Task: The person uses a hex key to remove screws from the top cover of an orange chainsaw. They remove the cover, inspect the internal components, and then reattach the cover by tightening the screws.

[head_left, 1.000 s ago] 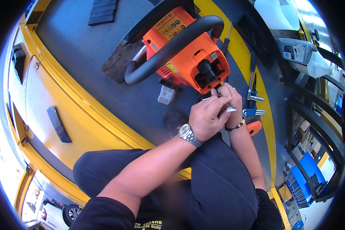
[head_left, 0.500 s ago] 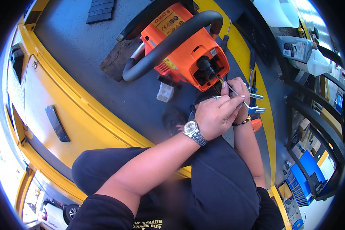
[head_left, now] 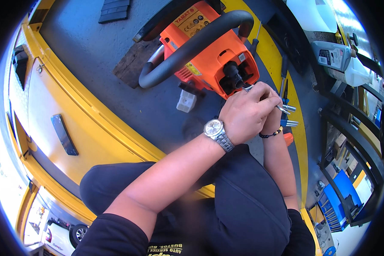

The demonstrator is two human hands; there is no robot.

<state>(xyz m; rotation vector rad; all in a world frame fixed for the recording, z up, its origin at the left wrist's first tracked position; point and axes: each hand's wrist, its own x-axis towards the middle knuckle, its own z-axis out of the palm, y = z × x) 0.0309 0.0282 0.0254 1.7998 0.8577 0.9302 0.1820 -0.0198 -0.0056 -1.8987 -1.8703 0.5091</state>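
An orange chainsaw (head_left: 209, 81) with a black curved handle (head_left: 179, 55) lies in front of me. In its open recess sits a black rubber elbow piece (head_left: 232, 70). My left hand (head_left: 242, 115), with a wristwatch, is closed in a pinch on a thin bent metal rod (head_left: 283, 110), whose hooked end sticks out past the fingers. Right behind it is my right hand (head_left: 271, 121), wearing a beaded bracelet, its fingers curled and largely covered by the left. A small shiny metal piece (head_left: 247, 88) shows at the fingertips, close by the recess.
A white block-shaped part (head_left: 186, 101) lies beside the saw, near a wooden block (head_left: 134, 64). Screwdrivers (head_left: 284, 66) and chrome sockets (head_left: 289, 108) lie to the right. Grey bottle (head_left: 333, 55) and black metal rack (head_left: 350, 123) stand farther right. A phone-like black slab (head_left: 64, 134) rests on the yellow panel.
Both hands have drawn closer together and up toward the recess. The rod, bared along its length before, is now mostly covered by fingers. The view has shifted slightly.
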